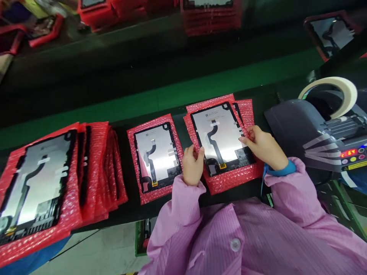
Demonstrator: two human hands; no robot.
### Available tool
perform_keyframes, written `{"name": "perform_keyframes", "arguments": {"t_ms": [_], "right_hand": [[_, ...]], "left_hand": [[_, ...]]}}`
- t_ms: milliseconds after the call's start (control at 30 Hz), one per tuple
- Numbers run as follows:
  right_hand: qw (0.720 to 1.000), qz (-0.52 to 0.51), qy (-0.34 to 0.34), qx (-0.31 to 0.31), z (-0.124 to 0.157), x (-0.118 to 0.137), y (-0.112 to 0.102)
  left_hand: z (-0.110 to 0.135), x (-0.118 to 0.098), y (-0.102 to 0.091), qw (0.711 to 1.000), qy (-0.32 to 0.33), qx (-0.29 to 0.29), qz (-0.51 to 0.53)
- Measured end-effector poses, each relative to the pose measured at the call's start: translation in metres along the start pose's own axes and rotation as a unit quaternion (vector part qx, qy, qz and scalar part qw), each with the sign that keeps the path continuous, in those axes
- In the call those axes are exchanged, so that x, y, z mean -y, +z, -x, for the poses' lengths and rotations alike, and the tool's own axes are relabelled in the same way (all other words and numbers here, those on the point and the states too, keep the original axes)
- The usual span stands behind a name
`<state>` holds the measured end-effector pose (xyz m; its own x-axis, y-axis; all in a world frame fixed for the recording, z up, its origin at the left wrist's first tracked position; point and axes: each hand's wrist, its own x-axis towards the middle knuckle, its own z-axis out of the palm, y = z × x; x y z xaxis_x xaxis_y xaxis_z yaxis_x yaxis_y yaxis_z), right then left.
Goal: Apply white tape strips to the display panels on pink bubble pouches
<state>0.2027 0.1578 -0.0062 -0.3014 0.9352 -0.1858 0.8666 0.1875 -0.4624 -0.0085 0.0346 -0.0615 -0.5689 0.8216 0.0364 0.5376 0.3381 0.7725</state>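
Observation:
A tablet screen panel (pixel 220 135) lies back-up on a red bubble-wrap sheet (pixel 229 179) right in front of me, with a black flex cable running down its silver back. My left hand (pixel 192 166) pinches the panel's left edge, fingers closed. My right hand (pixel 265 147) pinches its right edge, also closed. A second panel (pixel 156 154) rests untouched on its own red sheet just left of my left hand.
A slanted stack of panels in red bubble wrap (pixel 51 183) fills the left side. A grey tape dispenser (pixel 323 126) with a white tape roll (pixel 341 91) and cut strips stands at the right. Beyond runs a green conveyor belt (pixel 172 95), with more red trays behind.

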Motion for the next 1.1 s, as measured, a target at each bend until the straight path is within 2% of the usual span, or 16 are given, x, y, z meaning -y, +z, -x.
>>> {"name": "perform_keyframes", "arguments": {"t_ms": [33,133,300,400,500,567,667,733,800,833,900,967,1033,1100], "right_hand": [[1.000,-0.010,0.002,-0.007,0.006,-0.001,0.003],[0.997,-0.048,-0.004,-0.062,0.015,0.000,0.013],[0.986,-0.129,-0.010,-0.103,0.018,0.003,0.020],[0.979,-0.172,-0.041,-0.105,0.024,0.006,0.020],[0.959,-0.245,-0.093,-0.108,0.034,0.004,0.019],[0.947,-0.274,-0.118,-0.123,0.042,-0.001,0.019],[0.937,-0.296,-0.126,-0.134,0.051,-0.012,0.021],[0.934,-0.307,-0.122,-0.136,0.056,-0.021,0.024],[0.933,-0.313,-0.121,-0.132,0.061,-0.030,0.027],[0.933,-0.312,-0.122,-0.128,0.064,-0.034,0.029],[0.937,-0.302,-0.129,-0.121,0.070,-0.041,0.032],[0.942,-0.285,-0.135,-0.118,0.076,-0.048,0.033],[0.944,-0.280,-0.128,-0.117,0.082,-0.056,0.035],[0.942,-0.299,-0.115,-0.104,0.087,-0.064,0.036]], "left_hand": [[0.000,0.002,-0.001,1.000,-0.016,0.013,0.017],[0.001,-0.006,-0.001,0.998,-0.043,0.002,0.045],[0.001,-0.036,-0.003,0.996,0.001,-0.054,0.071],[-0.006,-0.040,-0.018,0.988,0.004,-0.040,0.151],[-0.014,-0.024,-0.060,0.974,-0.017,-0.034,0.225],[-0.017,-0.002,-0.100,0.967,-0.050,-0.035,0.248],[-0.016,0.039,-0.155,0.959,-0.137,-0.036,0.244],[-0.013,0.062,-0.178,0.964,-0.182,-0.051,0.189],[-0.009,0.076,-0.188,0.969,-0.198,-0.076,0.130],[-0.008,0.079,-0.190,0.972,-0.192,-0.092,0.099],[-0.007,0.073,-0.190,0.982,-0.139,-0.127,0.008],[-0.015,0.052,-0.181,0.984,-0.055,-0.141,-0.092],[-0.034,0.016,-0.161,0.987,0.022,-0.104,-0.122],[-0.066,-0.035,-0.122,0.996,0.055,-0.014,-0.065]]}}
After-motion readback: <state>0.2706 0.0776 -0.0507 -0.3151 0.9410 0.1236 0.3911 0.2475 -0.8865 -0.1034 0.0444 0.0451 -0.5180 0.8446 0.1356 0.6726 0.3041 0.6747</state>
